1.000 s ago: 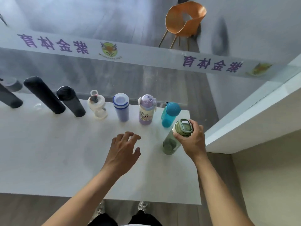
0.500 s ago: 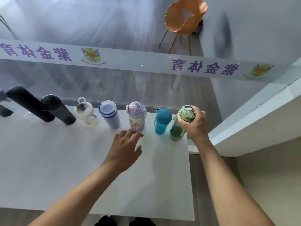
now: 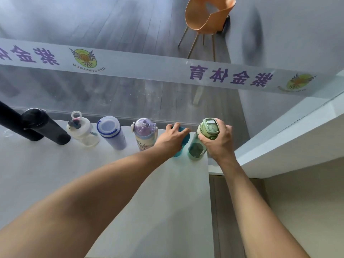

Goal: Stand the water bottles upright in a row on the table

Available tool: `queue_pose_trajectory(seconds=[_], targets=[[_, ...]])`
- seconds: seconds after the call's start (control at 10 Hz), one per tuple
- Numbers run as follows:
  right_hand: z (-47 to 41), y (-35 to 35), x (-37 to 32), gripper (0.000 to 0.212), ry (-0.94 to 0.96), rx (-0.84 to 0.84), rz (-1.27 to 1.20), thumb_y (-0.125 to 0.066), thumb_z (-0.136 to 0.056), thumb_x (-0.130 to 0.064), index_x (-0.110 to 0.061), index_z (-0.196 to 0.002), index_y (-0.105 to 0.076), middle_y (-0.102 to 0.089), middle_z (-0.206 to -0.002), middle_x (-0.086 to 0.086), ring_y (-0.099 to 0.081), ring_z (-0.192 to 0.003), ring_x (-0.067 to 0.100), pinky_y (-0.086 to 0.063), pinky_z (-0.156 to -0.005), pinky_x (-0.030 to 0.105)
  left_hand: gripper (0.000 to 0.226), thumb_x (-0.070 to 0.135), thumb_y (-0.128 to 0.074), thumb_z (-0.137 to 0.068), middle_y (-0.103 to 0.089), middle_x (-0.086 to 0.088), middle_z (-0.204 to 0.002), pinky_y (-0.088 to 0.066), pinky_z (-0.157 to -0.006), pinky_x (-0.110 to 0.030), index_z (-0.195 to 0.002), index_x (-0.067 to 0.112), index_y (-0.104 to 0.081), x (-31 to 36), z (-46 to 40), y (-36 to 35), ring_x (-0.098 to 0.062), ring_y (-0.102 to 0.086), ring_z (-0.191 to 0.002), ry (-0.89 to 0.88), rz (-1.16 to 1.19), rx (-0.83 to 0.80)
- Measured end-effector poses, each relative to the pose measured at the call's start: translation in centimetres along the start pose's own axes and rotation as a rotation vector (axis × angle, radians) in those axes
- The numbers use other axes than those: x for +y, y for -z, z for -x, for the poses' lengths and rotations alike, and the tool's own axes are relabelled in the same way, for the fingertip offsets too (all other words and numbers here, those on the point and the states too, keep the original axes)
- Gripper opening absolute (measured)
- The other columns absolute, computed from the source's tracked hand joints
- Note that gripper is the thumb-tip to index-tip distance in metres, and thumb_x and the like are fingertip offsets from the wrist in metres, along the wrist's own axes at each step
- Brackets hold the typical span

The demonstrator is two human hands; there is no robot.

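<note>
Several bottles stand upright in a row along the far edge of the white table (image 3: 93, 183). From the left: two black bottles (image 3: 46, 127), a clear bottle with a white loop lid (image 3: 81, 129), a blue-rimmed bottle (image 3: 111, 132), a purple cartoon bottle (image 3: 144, 134), a teal bottle (image 3: 183, 141) and a green bottle (image 3: 202, 140). My left hand (image 3: 171, 138) covers the teal bottle's lid and grips it. My right hand (image 3: 218, 141) holds the green bottle by its lid, at the row's right end near the table corner.
A glass wall with a printed band (image 3: 167, 71) rises right behind the row. The table's right edge (image 3: 208, 183) lies just past the green bottle. A white ledge (image 3: 288, 142) stands to the right. An orange chair (image 3: 206, 17) sits beyond the glass.
My right hand carried the green bottle from mid-table to the row's right end and stood it there. My left hand moved forward from the open table onto the teal bottle.
</note>
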State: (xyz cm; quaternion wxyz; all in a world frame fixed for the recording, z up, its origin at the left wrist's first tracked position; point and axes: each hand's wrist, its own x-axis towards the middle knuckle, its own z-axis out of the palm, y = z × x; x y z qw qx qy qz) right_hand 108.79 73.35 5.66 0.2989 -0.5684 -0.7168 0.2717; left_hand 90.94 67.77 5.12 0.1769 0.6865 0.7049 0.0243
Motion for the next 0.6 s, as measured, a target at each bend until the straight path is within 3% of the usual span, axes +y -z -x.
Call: queue_pose_trajectory(seconds=[0.2,0.4,0.5,0.6], targets=[[0.6,0.1,-0.3,0.074,-0.011,0.006,0.006,-0.087,-0.072,-0.036,-0.02,-0.136,-0.052,-0.049,-0.123,0.007,-0.038,-0.097,0.002,-0.038,-0.086,0.015,0.066,0.011,-0.065,-0.087,-0.035,-0.015,-0.142,-0.051,-0.09,-0.051,-0.144,0.026,-0.035,-0.4,0.0,-0.4,-0.04,-0.033,-0.127,0.004,0.016,0.014],[1.0,0.7,-0.5,0.078,-0.018,-0.045,0.023,-0.087,-0.073,-0.037,-0.022,-0.138,-0.046,-0.047,-0.125,0.007,-0.042,-0.103,0.011,-0.04,-0.085,0.022,0.077,0.022,-0.069,-0.085,-0.03,-0.015,-0.149,-0.05,-0.093,-0.049,-0.149,0.029,-0.026,-0.2,0.4,-0.2,-0.039,-0.03,-0.133,-0.002,-0.085,0.004],[1.3,1.1,-0.4,0.084,-0.019,-0.076,0.016,-0.087,-0.073,-0.04,-0.025,-0.141,-0.041,-0.044,-0.127,0.006,-0.045,-0.106,0.013,-0.05,-0.086,0.027,0.073,0.031,-0.067,-0.087,-0.03,-0.014,-0.152,-0.044,-0.099,-0.051,-0.148,0.028,-0.028,-0.2,1.1,0.3,-0.04,-0.033,-0.135,-0.024,-0.12,0.085],[1.8,1.5,-0.9,0.084,0.008,-0.043,0.027,-0.083,-0.076,-0.045,-0.026,-0.145,-0.039,-0.043,-0.131,0.006,-0.047,-0.112,0.015,-0.048,-0.088,0.027,0.061,0.037,-0.061,-0.09,-0.037,-0.011,-0.151,-0.041,-0.1,-0.047,-0.144,0.023,-0.036,0.3,2.4,1.6,-0.036,-0.036,-0.134,-0.045,-0.091,0.193]])
